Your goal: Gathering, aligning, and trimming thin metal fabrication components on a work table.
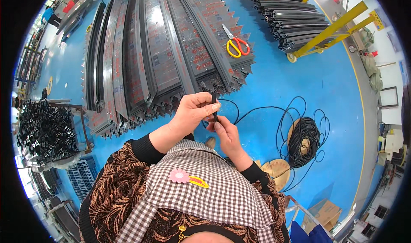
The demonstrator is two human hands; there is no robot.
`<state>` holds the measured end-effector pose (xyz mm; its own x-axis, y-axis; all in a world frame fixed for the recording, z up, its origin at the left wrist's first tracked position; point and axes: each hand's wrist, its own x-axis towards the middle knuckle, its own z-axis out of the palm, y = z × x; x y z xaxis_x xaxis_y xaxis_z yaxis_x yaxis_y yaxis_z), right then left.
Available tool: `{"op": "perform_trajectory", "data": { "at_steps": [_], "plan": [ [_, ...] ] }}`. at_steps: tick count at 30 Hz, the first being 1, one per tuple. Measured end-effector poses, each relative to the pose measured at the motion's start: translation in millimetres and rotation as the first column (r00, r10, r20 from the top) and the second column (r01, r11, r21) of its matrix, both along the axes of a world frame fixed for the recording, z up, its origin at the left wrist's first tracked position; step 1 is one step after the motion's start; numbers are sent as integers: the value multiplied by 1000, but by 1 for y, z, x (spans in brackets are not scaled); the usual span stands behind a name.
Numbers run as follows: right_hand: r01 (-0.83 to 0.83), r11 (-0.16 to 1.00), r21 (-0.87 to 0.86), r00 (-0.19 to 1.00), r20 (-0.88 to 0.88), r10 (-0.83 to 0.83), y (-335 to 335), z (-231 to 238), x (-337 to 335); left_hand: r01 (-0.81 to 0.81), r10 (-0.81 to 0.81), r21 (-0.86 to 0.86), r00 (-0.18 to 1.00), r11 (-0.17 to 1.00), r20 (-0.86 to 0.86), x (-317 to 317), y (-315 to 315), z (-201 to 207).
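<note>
A short upright piece of black rubber-like strip [214,102] is between my two hands, in front of my checked apron. My left hand [192,109] pinches its upper part between thumb and fingers. Just below, my right hand [228,134] is closed on the lower part, thumb against it. A thin black cord [265,107] runs from beside my hands to a loose coil [305,142] on the right; whether it joins the held strip is hidden by my fingers. Beyond my hands lies a broad stack of dark metal profiles [165,59] with angled ends.
Scissors [231,36] with yellow and red handles lie on the stack's right side. A yellow-framed rack [332,33] carries more profiles at the far right. Bundled profiles [47,131] stand at left. A cardboard box [324,214] sits at lower right. Another person [52,17] is far left.
</note>
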<state>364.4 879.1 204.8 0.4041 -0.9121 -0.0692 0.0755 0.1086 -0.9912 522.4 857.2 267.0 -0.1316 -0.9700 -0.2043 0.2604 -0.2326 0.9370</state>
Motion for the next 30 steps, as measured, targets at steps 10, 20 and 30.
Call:
{"op": "perform_trajectory", "data": {
  "at_steps": [10, 20, 30],
  "plan": [
    [16, 999, 41, 1000, -23, -15, -37, -15, 27, 7, 5, 79, 989, 997, -147, 43, -41, -19],
    [-179, 889, -421, 503, -816, -285, -112, -85, 139, -586, 464, 46, 684, 809, 562, 238, -240, -188],
    [-310, 926, -215, 456, -889, -53, -49, -97, 55, -610, 270, 86, 468, 788, 842, 214, -312, -154]
  ]
}}
